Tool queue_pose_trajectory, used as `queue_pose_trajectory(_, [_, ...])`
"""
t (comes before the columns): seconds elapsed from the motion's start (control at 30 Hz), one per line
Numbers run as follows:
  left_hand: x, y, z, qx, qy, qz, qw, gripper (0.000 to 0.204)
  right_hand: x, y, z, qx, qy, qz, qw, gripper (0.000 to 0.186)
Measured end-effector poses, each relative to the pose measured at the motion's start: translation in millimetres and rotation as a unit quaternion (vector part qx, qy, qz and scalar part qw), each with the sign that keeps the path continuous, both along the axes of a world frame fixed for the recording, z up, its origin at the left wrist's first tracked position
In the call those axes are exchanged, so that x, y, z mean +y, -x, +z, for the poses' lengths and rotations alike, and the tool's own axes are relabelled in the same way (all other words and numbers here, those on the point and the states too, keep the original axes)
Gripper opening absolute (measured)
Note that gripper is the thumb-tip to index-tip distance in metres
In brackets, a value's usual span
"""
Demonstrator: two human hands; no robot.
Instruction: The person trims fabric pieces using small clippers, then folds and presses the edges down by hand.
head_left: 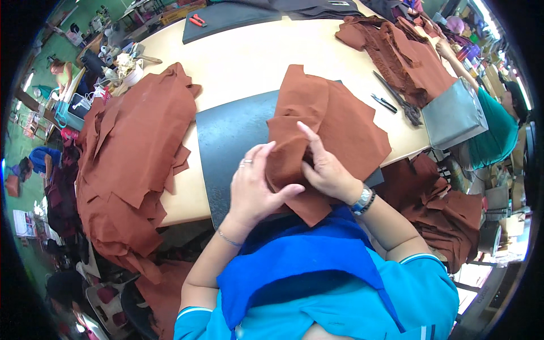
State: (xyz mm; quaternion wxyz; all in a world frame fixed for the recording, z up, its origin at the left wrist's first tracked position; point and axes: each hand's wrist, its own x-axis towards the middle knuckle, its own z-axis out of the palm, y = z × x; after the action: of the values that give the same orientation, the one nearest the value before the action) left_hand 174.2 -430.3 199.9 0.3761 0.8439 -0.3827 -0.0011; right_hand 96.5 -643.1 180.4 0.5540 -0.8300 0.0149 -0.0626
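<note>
Brown cloth, left hand at its edge, right hand atop

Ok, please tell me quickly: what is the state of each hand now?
Left hand: open, fingers spread at the reddish-brown fabric.
Right hand: partly curled at the same fabric; whether it grips cannot be told.

Bright light washed the table nearly white beyond the dark mat; far around the mat, outlines curved toward blackness.
</note>
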Motion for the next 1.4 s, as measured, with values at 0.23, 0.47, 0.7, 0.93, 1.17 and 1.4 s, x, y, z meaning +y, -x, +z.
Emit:
queue_pose_trajectory(0.23, [-25.8,-10.5,-15.4,0.392,0.319,-0.022,0.863,0.037,12.2,-16.7,17.3,-0.078,0.185,0.084,0.976,0.094])
queue_pose_trajectory(0.47, [-31.1,-1.8,-20.6,0.449,0.307,-0.014,0.839,0.033,25.9,-9.5,-2.5,-0.132,0.376,0.083,0.913,0.077])
queue_pose_trajectory(0.7, [-4.8,-39.0,-50.2,0.562,0.305,-0.014,0.769,0.016,3.1,-5.5,30.8,-0.043,0.193,0.046,0.979,0.077])
queue_pose_trajectory(0.93, [-11.3,-37.7,-32.7,0.564,0.273,-0.013,0.779,0.030,-14.3,-5.6,1.9,-0.119,0.201,-0.058,0.971,0.095])
queue_pose_trajectory(1.17, [-37.0,-22.4,-29.3,0.526,0.302,-0.036,0.794,0.041,22.4,-26.5,15.8,-0.120,0.179,0.051,0.975,0.110])
queue_pose_trajectory(1.4, [21.1,-70.3,-45.5,0.488,0.293,0.095,0.817,0.024,-30.7,-7.8,13.0,0.181,0.289,-0.123,0.932,0.084])
